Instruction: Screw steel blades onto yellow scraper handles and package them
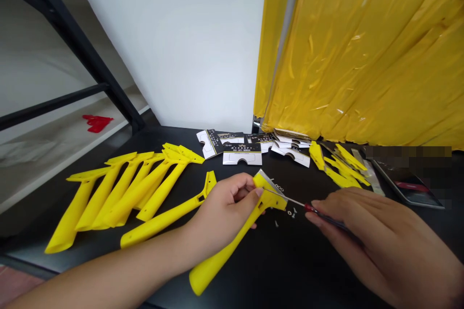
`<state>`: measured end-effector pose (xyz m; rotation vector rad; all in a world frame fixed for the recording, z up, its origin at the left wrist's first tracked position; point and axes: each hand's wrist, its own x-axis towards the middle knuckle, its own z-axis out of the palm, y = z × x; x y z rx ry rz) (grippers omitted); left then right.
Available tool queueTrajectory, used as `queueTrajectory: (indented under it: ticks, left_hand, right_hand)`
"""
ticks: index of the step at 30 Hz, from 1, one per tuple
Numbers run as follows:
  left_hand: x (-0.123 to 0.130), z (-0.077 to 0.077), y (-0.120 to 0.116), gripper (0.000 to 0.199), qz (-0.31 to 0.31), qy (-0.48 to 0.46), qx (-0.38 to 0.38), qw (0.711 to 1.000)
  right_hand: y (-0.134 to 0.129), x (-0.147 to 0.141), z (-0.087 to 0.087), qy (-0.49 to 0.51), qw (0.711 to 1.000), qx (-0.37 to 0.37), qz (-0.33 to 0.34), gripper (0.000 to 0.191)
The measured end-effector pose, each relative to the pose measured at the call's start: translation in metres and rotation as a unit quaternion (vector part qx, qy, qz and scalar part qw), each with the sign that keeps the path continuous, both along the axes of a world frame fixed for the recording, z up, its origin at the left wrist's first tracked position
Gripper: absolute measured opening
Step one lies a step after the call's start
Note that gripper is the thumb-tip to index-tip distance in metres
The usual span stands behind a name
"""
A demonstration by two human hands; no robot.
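My left hand (226,212) is closed around the head end of a yellow scraper (232,246) with a metal blade (264,175) along its top edge. The scraper's handle slants down to the left. In my right hand (377,236) is a screwdriver (290,199) with a red and dark handle; its thin shaft reaches to the scraper head beside my left thumb. Small screws (294,213) and nuts lie just right of the head. Another yellow handle (163,219) lies left of my left hand, partly behind the forearm.
Several yellow handles (105,193) lie in a row at the left. Printed cards (242,154) are at the back, with flat yellow pieces (340,178) and metal strips at the right. A dark device (409,183) lies beyond my right hand. Yellow-wrapped material (362,53) stands behind.
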<state>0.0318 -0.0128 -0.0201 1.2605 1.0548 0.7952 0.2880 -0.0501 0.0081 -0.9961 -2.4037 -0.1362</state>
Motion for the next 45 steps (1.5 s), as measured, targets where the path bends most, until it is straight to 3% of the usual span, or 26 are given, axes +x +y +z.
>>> queueTrajectory:
  ticks: [11,15,18,21,24,27,31,34,37,40,42,45]
  left_hand:
    - [0.0,0.003,0.0,0.033,0.016,-0.005,0.018,1.0]
    - [0.001,0.006,0.001,0.032,0.025,-0.016,-0.003,1.0]
    - [0.0,0.005,0.001,0.03,0.022,-0.04,-0.017,0.999]
    - [-0.001,0.004,0.0,0.031,-0.005,-0.086,-0.04,0.995]
    - [-0.001,0.005,-0.003,0.032,-0.039,-0.12,-0.066,0.99]
    - [0.0,0.007,-0.006,0.035,-0.056,-0.134,-0.08,0.986]
    - [-0.001,0.01,-0.007,0.034,-0.073,-0.139,-0.064,0.986]
    - [-0.004,0.014,-0.002,0.033,-0.073,-0.124,0.018,0.989]
    - [-0.011,0.019,0.009,0.044,-0.021,-0.102,0.1,0.99]
    - [-0.021,0.019,0.026,0.042,0.051,0.021,0.183,0.981]
    - [-0.028,0.016,0.039,0.032,0.071,0.146,0.281,0.946]
    - [-0.037,0.01,0.055,0.032,0.056,0.297,0.401,0.865]
  right_hand:
    - [-0.003,-0.002,-0.005,0.016,0.999,0.02,-0.03,0.006]
    - [-0.002,0.001,-0.002,0.045,0.999,0.013,0.011,0.032]
    - [-0.001,0.005,-0.002,0.074,0.997,0.018,0.003,0.05]
    - [0.004,0.004,-0.006,0.107,0.993,-0.021,-0.049,0.044]
    - [0.011,-0.001,-0.009,0.149,0.979,-0.112,-0.079,0.03]
    - [0.014,-0.008,-0.008,0.165,0.944,-0.284,-0.04,0.021]
    - [0.014,-0.014,-0.006,0.215,0.876,-0.432,-0.005,0.036]
    - [0.017,-0.01,-0.011,0.287,0.846,-0.449,-0.026,0.046]
    - [0.022,-0.001,-0.018,0.38,0.811,-0.443,-0.036,0.044]
    - [0.028,0.005,-0.02,0.489,0.758,-0.429,-0.042,0.037]
    - [0.032,0.007,-0.02,0.542,0.732,-0.41,-0.051,0.034]
    - [0.037,0.008,-0.02,0.575,0.715,-0.392,-0.065,0.036]
